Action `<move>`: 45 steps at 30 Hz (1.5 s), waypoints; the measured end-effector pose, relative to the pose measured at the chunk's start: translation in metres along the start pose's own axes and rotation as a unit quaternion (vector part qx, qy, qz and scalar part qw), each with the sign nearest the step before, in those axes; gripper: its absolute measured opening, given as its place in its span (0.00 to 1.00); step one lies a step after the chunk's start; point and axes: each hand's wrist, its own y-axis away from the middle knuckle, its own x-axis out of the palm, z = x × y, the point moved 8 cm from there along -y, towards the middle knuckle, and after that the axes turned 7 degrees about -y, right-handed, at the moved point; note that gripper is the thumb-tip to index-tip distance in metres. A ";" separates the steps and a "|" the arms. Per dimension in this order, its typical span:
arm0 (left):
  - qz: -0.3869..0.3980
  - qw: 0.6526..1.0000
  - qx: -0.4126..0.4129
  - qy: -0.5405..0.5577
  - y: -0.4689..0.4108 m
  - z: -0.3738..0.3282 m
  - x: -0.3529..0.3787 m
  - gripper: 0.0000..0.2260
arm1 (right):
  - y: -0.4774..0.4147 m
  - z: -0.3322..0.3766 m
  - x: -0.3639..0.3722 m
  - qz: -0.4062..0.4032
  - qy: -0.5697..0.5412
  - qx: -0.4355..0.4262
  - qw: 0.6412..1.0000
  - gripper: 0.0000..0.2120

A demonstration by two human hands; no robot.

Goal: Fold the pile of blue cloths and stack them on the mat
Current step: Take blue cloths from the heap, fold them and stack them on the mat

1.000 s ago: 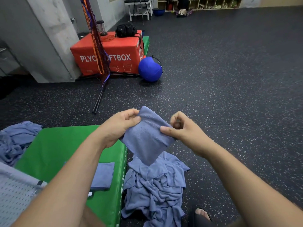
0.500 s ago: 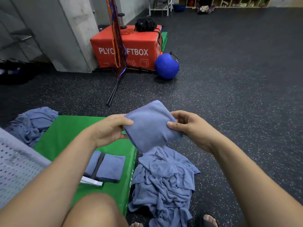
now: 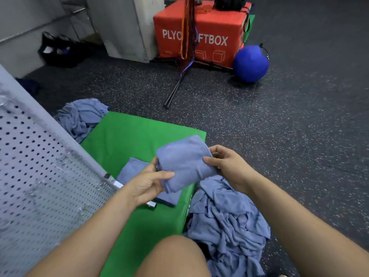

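Observation:
I hold a folded blue cloth (image 3: pixel 184 162) in the air over the right edge of the green mat (image 3: pixel 127 134). My left hand (image 3: pixel 148 181) grips its lower left side and my right hand (image 3: pixel 227 166) pinches its right side. Below it on the mat lies a folded blue cloth (image 3: pixel 132 171), partly hidden by my left hand. A crumpled pile of blue cloths (image 3: pixel 225 220) lies on the floor right of the mat. A second heap of blue cloths (image 3: pixel 81 115) lies past the mat's far left corner.
A perforated grey metal seat (image 3: pixel 40 166) fills the left. My bare knee (image 3: pixel 173 256) is at the bottom. Farther off stand an orange plyo soft box (image 3: pixel 211 29), a blue ball (image 3: pixel 250 63), a tripod stand with hanging cords (image 3: pixel 186 37) and a concrete pillar (image 3: pixel 123 27).
Both hands have carried the folded cloth left and down, from over the floor pile to over the mat's right edge. The view has turned left and downward.

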 end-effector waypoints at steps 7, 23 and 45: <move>-0.155 0.980 -0.047 -0.120 -0.039 0.010 -0.098 0.30 | -0.055 -0.101 0.023 -0.026 0.016 0.093 0.995 0.16; -0.220 0.789 -0.053 -0.571 -0.139 0.038 -0.201 0.30 | -0.149 -0.202 0.059 -0.152 0.234 0.023 0.960 0.17; -0.158 0.550 0.027 -0.820 -0.166 0.115 -0.121 0.16 | -0.118 -0.271 -0.042 -0.186 0.371 0.054 0.908 0.08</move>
